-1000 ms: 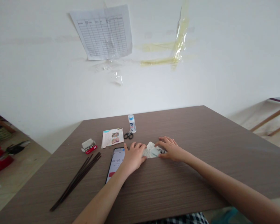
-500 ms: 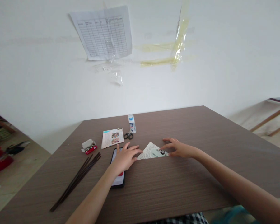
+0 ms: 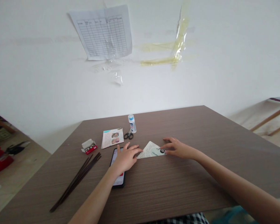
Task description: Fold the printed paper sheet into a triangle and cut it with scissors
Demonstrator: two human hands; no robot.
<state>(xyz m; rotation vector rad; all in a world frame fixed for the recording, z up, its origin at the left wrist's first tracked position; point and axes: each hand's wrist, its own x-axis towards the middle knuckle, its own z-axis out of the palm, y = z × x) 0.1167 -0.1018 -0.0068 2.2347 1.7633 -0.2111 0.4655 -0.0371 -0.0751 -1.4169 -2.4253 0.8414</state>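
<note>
White paper triangle (image 3: pixel 152 151) lies between left hand (image 3: pixel 124 158) and right hand (image 3: pixel 179 149), long edge going sideways, both about equally close, fingers kinda spread.

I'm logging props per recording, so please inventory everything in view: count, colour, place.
Table: 1, brown, centre
Folded paper: 1, pale, printed, table's middle
Phone: 1, dark-edged, left of paper
Sticks: several, dark brown, table's left
Small box: 1, red-white, open, beyond sticks
Printed sheets: count unclear, whitish, beyond phone
Bottle: 1, white-blue, table's far side
Scissors: 1 pair, black-handled, by bottle
Wall: 1, white, behind
Chart: 1, white, on wall
Tape: several strips, yellowish and clear, on wall
Floor items: several, red, black, left edge
Wooden-legged furniture: 1, brown legs, right edge
Checked cloth: 1, black-white, bottom edge
Blurred item: 1, teal, bottom right
Left hand: 1, bare, paper's left end
Right hand: 1, bare, paper's right end
</note>
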